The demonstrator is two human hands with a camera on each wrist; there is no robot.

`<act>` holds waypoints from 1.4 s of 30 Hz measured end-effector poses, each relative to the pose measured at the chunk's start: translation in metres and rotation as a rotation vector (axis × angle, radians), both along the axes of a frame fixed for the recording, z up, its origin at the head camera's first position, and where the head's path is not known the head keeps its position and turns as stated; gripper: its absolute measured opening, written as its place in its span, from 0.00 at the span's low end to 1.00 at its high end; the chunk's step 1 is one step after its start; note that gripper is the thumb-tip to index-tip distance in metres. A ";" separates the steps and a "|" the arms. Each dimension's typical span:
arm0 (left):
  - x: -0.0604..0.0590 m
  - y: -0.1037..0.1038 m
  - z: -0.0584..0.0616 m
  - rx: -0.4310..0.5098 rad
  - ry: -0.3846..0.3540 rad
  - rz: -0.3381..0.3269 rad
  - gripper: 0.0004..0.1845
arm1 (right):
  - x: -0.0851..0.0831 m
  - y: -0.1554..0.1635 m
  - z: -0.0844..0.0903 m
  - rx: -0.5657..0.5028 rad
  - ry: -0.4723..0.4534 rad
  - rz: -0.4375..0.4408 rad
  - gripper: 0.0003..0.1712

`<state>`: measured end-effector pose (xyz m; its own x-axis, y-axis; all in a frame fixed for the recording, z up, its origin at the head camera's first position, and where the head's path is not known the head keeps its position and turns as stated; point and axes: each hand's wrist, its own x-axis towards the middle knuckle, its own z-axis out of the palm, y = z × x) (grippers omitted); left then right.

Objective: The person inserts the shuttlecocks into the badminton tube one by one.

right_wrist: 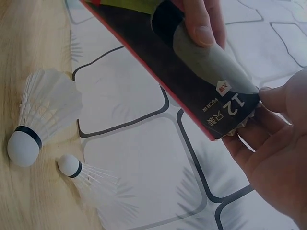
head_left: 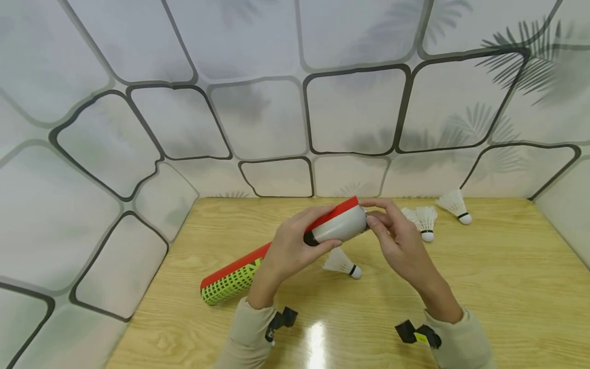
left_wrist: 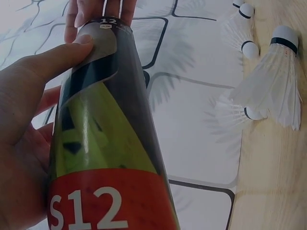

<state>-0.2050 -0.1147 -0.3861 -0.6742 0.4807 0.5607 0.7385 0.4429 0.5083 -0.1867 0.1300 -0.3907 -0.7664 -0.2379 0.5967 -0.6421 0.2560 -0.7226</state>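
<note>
While the shuttlecock tube [head_left: 276, 245] lies slanted above the table [head_left: 507, 297], its lower, yellow-green end [head_left: 226, 287] sits at the far left of the work area, close to or resting on the wood, so the table appears to bear part of its length. Right of that end, the left hand [head_left: 288, 248] wraps the tube's middle from the near side, thumb [left_wrist: 53, 60] laid along the barrel and fingers curled behind; this grip is clamped on the tube, apparently to steady it and keep it from rolling. Just below the tube's raised end, one shuttlecock [head_left: 343, 264] lies on its side on the table, cork pointing right. At the raised, grey-banded end [head_left: 343, 224], the right hand [head_left: 396, 241] meets the mouth of the tube: its fingertips [right_wrist: 273, 98] are pinched at the rim, where white feather edges [right_wrist: 237, 128] show inside the opening, so this grip seems closed on the rim or on the feathers there, though which of the two cannot be told. The slanted hold presents the mouth toward that hand. Right of the tube, near the wall [head_left: 355, 113], further shuttlecocks lie loose: a close pair [head_left: 421, 220], then a single one [head_left: 455, 205] farthest right, all apart from the tube.
</note>
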 end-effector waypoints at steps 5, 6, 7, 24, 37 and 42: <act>-0.003 -0.004 -0.001 -0.012 -0.025 0.039 0.34 | 0.000 0.001 0.001 -0.012 0.030 -0.051 0.20; -0.003 -0.005 -0.001 -0.015 -0.030 0.050 0.34 | 0.000 0.001 0.002 -0.025 0.032 -0.048 0.20; -0.004 -0.007 -0.001 -0.017 -0.034 0.065 0.34 | 0.000 0.002 0.002 -0.035 0.036 -0.046 0.20; -0.021 -0.045 -0.012 -0.077 -0.060 0.287 0.33 | -0.017 -0.001 -0.034 0.122 -0.099 0.131 0.22; -0.031 -0.070 -0.020 -0.072 -0.070 0.375 0.33 | -0.024 -0.013 -0.067 0.326 -0.253 0.315 0.23; -0.033 -0.077 -0.022 -0.081 -0.102 0.405 0.33 | -0.025 -0.020 -0.077 0.350 -0.251 0.355 0.27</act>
